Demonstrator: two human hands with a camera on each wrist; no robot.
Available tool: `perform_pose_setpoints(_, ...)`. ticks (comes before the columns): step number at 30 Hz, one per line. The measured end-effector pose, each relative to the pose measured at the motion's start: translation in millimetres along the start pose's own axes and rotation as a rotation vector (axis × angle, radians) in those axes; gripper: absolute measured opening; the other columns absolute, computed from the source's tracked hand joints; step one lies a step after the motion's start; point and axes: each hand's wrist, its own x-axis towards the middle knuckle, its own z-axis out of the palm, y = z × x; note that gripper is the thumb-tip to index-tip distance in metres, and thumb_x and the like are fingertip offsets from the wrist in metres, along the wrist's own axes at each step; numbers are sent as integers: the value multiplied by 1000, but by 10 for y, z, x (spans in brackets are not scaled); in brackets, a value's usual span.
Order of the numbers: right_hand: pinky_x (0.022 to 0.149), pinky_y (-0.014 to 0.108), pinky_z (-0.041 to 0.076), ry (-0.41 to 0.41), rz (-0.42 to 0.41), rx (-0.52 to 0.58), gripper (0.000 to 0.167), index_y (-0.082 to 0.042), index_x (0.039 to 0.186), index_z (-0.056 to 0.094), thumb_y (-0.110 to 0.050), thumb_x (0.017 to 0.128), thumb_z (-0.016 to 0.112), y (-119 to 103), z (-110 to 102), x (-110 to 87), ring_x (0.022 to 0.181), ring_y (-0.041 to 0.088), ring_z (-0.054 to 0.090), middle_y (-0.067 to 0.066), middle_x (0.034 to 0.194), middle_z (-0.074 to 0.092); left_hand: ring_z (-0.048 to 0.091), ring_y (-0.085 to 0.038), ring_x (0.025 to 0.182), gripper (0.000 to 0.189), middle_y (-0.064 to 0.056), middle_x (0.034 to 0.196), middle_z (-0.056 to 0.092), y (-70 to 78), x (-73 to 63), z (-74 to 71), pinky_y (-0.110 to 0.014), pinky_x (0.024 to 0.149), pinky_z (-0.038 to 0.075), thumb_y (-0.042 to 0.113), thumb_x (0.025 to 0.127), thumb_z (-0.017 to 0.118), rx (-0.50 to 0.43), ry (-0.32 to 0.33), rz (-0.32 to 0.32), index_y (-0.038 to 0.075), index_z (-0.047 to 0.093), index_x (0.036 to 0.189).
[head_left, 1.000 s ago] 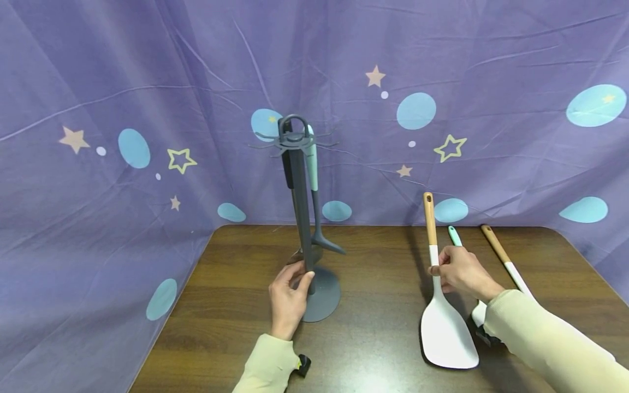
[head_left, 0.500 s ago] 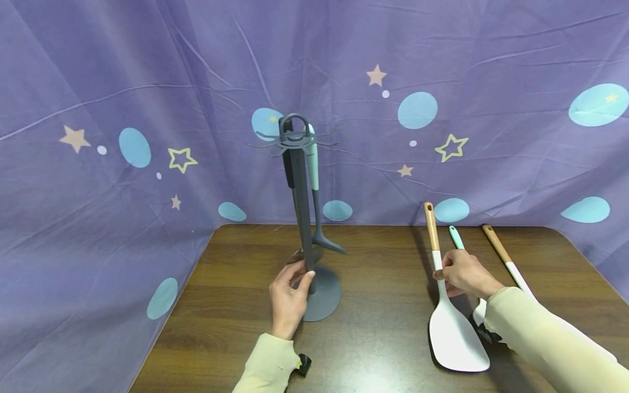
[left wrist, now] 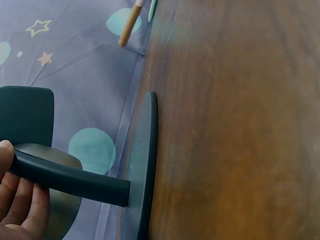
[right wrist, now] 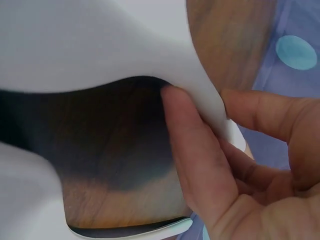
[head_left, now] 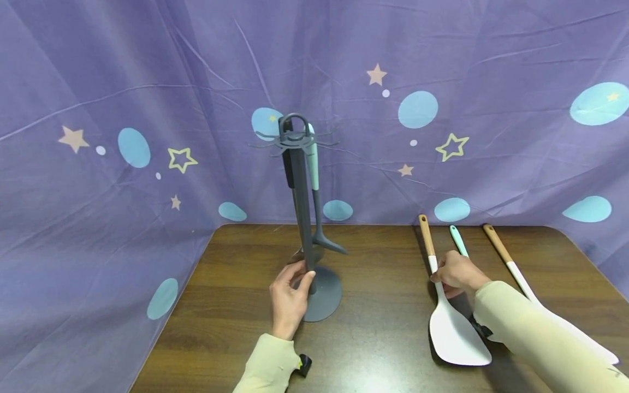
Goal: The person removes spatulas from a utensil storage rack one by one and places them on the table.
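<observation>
My left hand (head_left: 289,295) grips the dark grey post (head_left: 303,218) of an upright utensil stand low down, just above its round base (head_left: 328,295). Several thin hooks ring the stand's top. From it hang a black-handled utensil (head_left: 289,172) and a mint-handled one (head_left: 314,172) with a dark grey head. Over at the right, my right hand (head_left: 458,273) pinches the white neck of a wide turner (head_left: 458,335) between thumb and fingers. Its wooden handle end points toward the back, its white blade toward me. In the right wrist view, shadowed tabletop shows beneath the turner (right wrist: 100,45).
A mint-handled utensil (head_left: 458,240) lies right of the turner, partly hidden by my right hand and sleeve. Further right lies another wooden-handled white utensil (head_left: 498,245), angled across the wooden table (head_left: 378,284). A purple curtain (head_left: 344,65) hangs behind the table.
The turner has shifted slightly right, and its handle end has dropped lower in the head view. My right forearm has shifted a little; my left hand stays on the post.
</observation>
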Motion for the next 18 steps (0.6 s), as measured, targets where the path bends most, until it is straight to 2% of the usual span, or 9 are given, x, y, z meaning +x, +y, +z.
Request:
perform_pose_setpoints(10,50,34,60,40,12,-88,10,7,81,59,3,75,65,25,49,74,55,21,64,16,74,58,68,-18,85,22,-4,94,70,26,14,-8,-25,77,59,0,77,77,1,-2,-14,6,71,97)
perform_pose_setpoints(18,47,32,59,48,10,-143,9,6,76,56,3,74,64,-4,64,59,50,22,64,18,72,57,68,-18,84,25,-5,94,70,15,2,-9,-24,77,59,-4,75,77,9,3,-14,6,71,98)
